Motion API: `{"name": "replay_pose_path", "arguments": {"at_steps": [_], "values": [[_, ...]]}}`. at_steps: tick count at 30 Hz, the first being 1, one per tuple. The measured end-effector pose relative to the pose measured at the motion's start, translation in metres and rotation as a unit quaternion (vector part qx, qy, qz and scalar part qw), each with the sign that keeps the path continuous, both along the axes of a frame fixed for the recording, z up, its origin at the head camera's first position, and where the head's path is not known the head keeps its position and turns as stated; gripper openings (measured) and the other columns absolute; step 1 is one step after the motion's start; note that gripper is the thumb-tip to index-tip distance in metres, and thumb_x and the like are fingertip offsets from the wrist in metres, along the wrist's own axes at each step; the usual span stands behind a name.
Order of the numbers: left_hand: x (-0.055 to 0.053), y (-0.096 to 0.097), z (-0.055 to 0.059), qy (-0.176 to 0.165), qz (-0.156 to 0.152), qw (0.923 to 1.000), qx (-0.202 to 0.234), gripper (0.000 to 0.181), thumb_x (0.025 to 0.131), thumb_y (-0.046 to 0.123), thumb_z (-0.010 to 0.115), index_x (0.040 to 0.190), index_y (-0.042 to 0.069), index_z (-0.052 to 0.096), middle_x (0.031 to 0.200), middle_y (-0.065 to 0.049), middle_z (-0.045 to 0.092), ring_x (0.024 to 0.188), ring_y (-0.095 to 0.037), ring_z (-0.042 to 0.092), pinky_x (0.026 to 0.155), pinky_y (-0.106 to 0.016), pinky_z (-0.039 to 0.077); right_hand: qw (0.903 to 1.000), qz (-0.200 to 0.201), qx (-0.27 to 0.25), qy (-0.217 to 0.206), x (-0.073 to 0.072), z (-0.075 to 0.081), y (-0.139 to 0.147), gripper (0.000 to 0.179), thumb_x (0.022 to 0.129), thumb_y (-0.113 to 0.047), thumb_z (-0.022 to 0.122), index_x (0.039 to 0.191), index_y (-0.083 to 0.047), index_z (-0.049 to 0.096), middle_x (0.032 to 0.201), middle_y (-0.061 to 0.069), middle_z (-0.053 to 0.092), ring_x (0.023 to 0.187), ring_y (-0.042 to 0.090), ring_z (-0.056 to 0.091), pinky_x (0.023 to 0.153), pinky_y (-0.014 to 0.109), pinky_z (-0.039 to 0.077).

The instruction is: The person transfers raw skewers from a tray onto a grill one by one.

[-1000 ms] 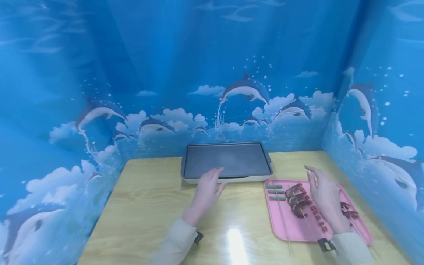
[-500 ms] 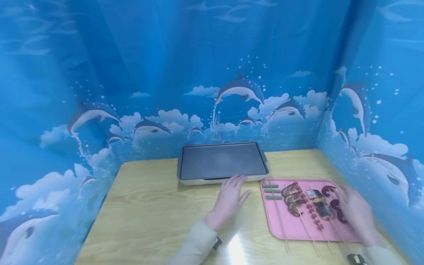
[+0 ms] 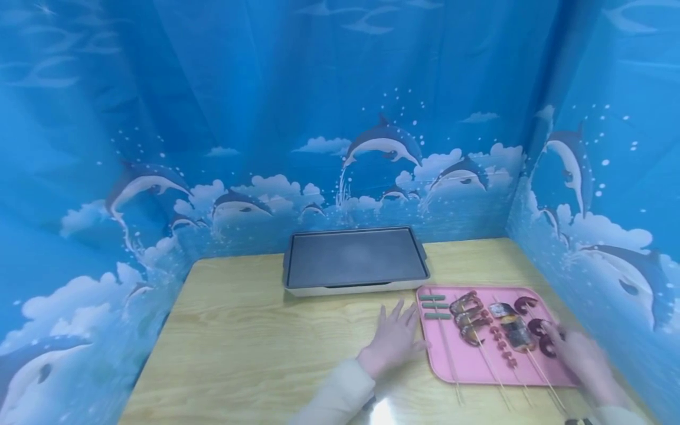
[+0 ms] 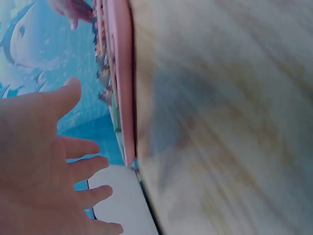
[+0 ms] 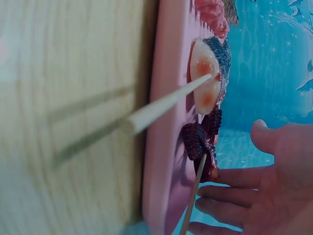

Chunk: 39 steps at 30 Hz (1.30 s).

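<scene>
My right hand is over the right side of a pink tray, its fingertips close by a skewer of dark purple tentacle pieces. In the right wrist view the fingers are nearly straight, with the thumb raised and nothing pinched; the tentacle skewer lies right at the fingertips. Beside it is a skewer of dark-skinned fish chunks. My left hand hovers at the tray's left edge with fingers spread, holding nothing, as the left wrist view confirms.
A dark rectangular griddle stands at the back of the wooden table. Further left on the tray lie skewers of small red pieces, brown curled pieces and green sticks. Stick ends poke past the front rim. A dolphin-print curtain surrounds the table.
My right hand has moved right across the tray to the tentacle skewer, uncovering the fish skewer. My left hand has moved right, from in front of the griddle to the tray's left edge.
</scene>
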<state>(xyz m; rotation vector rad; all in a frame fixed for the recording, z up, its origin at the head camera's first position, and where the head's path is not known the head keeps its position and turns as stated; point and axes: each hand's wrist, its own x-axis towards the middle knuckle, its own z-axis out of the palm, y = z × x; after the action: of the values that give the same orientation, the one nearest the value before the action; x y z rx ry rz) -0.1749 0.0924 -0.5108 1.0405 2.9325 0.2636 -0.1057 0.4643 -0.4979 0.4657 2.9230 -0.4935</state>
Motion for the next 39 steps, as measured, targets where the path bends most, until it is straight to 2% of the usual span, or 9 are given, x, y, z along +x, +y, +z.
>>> {"name": "replay_pose_path", "arguments": {"at_steps": [4, 11, 18, 24, 32, 39], "values": [[0.004, 0.006, -0.006, -0.007, -0.007, 0.9997, -0.021, 0.076, 0.086, 0.063, 0.041, 0.146, 0.019, 0.024, 0.152, 0.002, 0.023, 0.139, -0.025, 0.019, 0.108, -0.058, 0.020, 0.9996, 0.000, 0.002, -0.029, -0.002, 0.000, 0.000, 0.088, 0.093, -0.062, 0.016, 0.130, 0.016, 0.030, 0.119, 0.045, 0.035, 0.102, 0.065, 0.035, 0.082, 0.073, 0.031], [0.008, 0.010, -0.009, -0.006, -0.013, 0.9986, -0.051, 0.078, 0.084, 0.065, 0.042, 0.146, 0.019, 0.025, 0.152, 0.002, 0.022, 0.140, -0.023, 0.018, 0.110, -0.056, 0.019, 0.9998, 0.010, 0.007, -0.018, -0.001, -0.004, 0.000, 0.086, 0.093, -0.061, 0.019, 0.131, 0.015, 0.028, 0.119, 0.045, 0.034, 0.102, 0.065, 0.034, 0.081, 0.073, 0.030], [0.009, 0.008, -0.012, 0.007, -0.017, 0.9990, -0.039, 0.080, 0.083, 0.064, 0.044, 0.146, 0.018, 0.025, 0.152, 0.000, 0.022, 0.139, -0.024, 0.019, 0.109, -0.057, 0.019, 0.9998, 0.014, 0.011, -0.001, 0.000, -0.007, 0.002, 0.082, 0.094, -0.058, 0.021, 0.131, 0.015, 0.029, 0.118, 0.045, 0.035, 0.101, 0.065, 0.035, 0.080, 0.073, 0.031], [0.011, 0.004, -0.013, -0.002, -0.019, 0.9991, -0.039, 0.081, 0.084, 0.065, 0.042, 0.146, 0.018, 0.023, 0.153, 0.000, 0.020, 0.140, -0.024, 0.017, 0.110, -0.057, 0.017, 0.9997, 0.016, 0.015, 0.014, 0.002, -0.006, 0.000, 0.079, 0.095, -0.056, 0.022, 0.131, 0.014, 0.032, 0.119, 0.044, 0.036, 0.101, 0.064, 0.037, 0.079, 0.072, 0.033], [0.015, -0.005, -0.008, -0.010, -0.015, 0.9991, -0.037, 0.081, 0.083, 0.063, 0.046, 0.146, 0.016, 0.025, 0.152, -0.001, 0.023, 0.140, -0.024, 0.018, 0.110, -0.056, 0.018, 0.9997, 0.024, 0.005, 0.004, 0.005, -0.003, -0.008, 0.077, 0.095, -0.056, 0.022, 0.136, 0.009, 0.026, 0.121, 0.046, 0.031, 0.099, 0.065, 0.038, 0.076, 0.074, 0.032], [0.019, -0.018, -0.007, -0.015, -0.008, 0.9991, -0.038, 0.081, 0.083, 0.062, 0.047, 0.146, 0.016, 0.024, 0.152, -0.001, 0.022, 0.140, -0.024, 0.017, 0.110, -0.057, 0.017, 0.9994, 0.033, -0.002, -0.006, 0.003, -0.003, -0.018, 0.079, 0.095, -0.057, 0.019, 0.136, 0.009, 0.026, 0.121, 0.045, 0.034, 0.101, 0.065, 0.037, 0.075, 0.073, 0.034]]}}
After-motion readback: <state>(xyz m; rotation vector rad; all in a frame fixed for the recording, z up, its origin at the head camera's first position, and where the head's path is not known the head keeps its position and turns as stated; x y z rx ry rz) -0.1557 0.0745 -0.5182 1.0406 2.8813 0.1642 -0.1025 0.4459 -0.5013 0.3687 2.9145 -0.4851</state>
